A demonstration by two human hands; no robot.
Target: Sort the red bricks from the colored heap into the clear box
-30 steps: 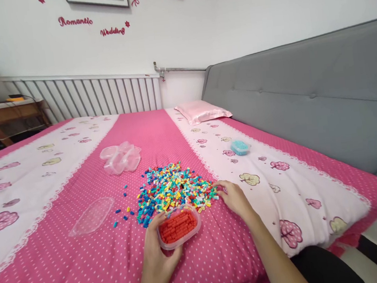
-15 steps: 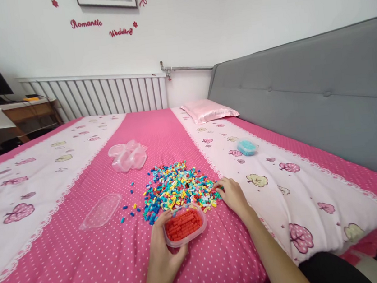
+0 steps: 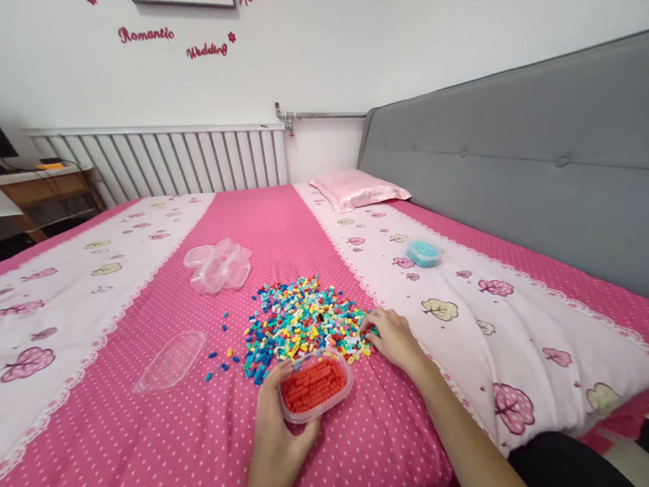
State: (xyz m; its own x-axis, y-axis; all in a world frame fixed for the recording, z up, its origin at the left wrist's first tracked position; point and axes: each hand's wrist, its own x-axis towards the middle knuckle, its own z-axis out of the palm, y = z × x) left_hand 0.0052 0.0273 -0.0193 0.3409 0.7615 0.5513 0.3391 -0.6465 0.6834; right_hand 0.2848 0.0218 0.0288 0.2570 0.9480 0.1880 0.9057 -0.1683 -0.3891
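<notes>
My left hand (image 3: 282, 424) grips the left side of a clear plastic tub (image 3: 350, 391), thumb at the near edge and fingers at the far rim. Rows of small red building bricks (image 3: 314, 385) fill the tub, which tilts a little toward me. Just beyond it a pile of mixed small building bricks (image 3: 301, 320) in blue, yellow, teal, white and red spreads over the bed. At the pile's right edge is my right hand (image 3: 392, 337), its fingers bent down among the bricks. Whether a brick is between those fingertips is too small to make out.
A clear lid (image 3: 172, 361) lies flat to the left, near a few stray blue bricks (image 3: 212, 355). Stacked clear containers (image 3: 220, 267) sit behind the pile. A tub of light-blue pieces (image 3: 422, 253) stands at right. Farther off are a pink pillow (image 3: 357, 189) and grey headboard (image 3: 522, 127).
My right hand has shifted slightly left along the pile's edge, its fingers curling further in. My left hand still holds the tub. The whole view has shifted a little.
</notes>
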